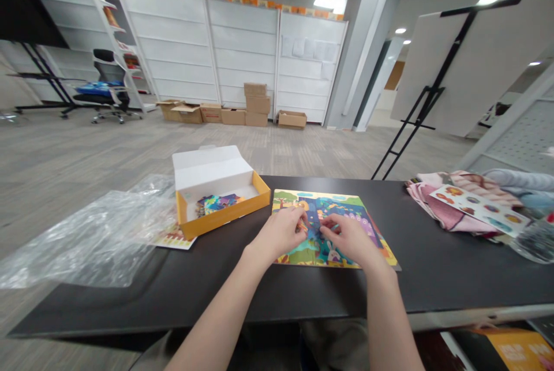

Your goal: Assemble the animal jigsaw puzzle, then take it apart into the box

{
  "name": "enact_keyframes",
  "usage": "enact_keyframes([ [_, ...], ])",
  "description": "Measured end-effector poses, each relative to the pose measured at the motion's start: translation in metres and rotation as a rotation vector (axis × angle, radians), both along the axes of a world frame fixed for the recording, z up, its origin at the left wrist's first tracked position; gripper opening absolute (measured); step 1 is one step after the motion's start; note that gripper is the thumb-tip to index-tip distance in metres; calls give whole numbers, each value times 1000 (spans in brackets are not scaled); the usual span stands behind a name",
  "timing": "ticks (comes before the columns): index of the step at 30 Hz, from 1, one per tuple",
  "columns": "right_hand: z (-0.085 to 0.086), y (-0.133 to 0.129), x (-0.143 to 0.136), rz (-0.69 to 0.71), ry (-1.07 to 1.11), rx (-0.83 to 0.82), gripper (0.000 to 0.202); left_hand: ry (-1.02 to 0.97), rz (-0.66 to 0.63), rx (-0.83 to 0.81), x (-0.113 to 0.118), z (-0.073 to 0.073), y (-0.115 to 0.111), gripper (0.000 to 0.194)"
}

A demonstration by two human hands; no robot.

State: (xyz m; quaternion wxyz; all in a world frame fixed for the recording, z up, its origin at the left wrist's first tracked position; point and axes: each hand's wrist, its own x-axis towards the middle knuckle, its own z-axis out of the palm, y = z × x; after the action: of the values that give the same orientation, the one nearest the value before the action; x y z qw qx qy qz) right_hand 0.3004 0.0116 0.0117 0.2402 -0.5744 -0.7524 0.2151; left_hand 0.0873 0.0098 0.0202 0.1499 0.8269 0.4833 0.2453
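Note:
A colourful jigsaw puzzle (341, 257) with a rabbit and other cartoon pictures lies flat on the black table, under both hands. My left hand (285, 229) rests over its left half, with curled fingers and the thumb close to them. Something small and orange shows by those fingertips, but I cannot tell if it is held. Over the middle, my right hand (348, 235) has bent fingers and the thumb drawn together near the puzzle's surface. What it pinches, if anything, is hidden. Left of the puzzle stands an open yellow box (229, 221) with loose puzzle pieces (220, 203) inside.
Crumpled clear plastic (108, 232) hangs over the table's left end, partly covering a printed card (175, 238) beside the box. Folded pink cloth (437, 206) and a sticker sheet (480, 209) lie at the right. Cardboard boxes (257, 104) stand by white shelves across the room.

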Motion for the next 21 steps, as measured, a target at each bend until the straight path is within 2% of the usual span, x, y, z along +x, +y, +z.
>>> enact_keyframes([
  [7, 1, 1, -1, 20, -9, -34, 16, -261, -7, -48, -1, -12, 7, 22],
  [10, 3, 0, -1, 9, -17, -43, 17, -377, -6, -136, -8, -2, 6, 21],
  [13, 5, -1, -1, 4, -21, -48, 19, -487, 58, -163, -30, 17, 6, 19],
  [15, 6, -2, -1, 6, -19, -47, 19, -529, 183, -101, -52, 29, 7, 15],
  [17, 6, -2, -1, 8, -18, -40, 19, -519, 388, 26, -76, 36, 10, 16],
  [19, 6, -3, -1, 7, -19, -33, 18, -444, 547, 109, -98, 36, 12, 19],
  [21, 5, -3, -1, 3, -18, -28, 18, -278, 637, 75, -112, 32, 13, 20],
])
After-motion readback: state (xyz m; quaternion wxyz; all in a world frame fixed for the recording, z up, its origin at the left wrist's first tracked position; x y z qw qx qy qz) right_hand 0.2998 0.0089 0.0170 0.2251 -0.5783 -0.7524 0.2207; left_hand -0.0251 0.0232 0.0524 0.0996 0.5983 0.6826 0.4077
